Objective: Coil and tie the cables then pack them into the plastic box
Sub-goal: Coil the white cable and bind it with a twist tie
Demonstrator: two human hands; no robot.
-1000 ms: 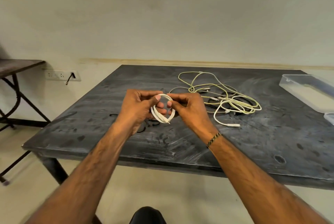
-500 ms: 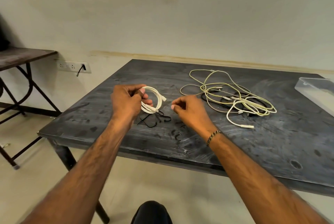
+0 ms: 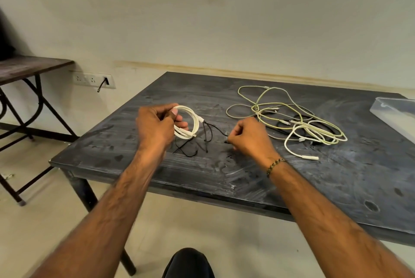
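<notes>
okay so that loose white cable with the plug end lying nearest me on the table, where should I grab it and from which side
Judging by how it lies, pinch the white plug end: it sits free on bare table, clear of the tangled cables. Come from above on the near side with the right hand, then draw it toward you so the loop trails out.

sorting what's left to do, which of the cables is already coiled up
The white cable gripped in the left hand is wound into a neat ring. The yellow-green cables farther right lie loose and tangled on the table.

Soft, even light; wide-angle bending at edges, forearms perhaps slightly blurred.
</notes>
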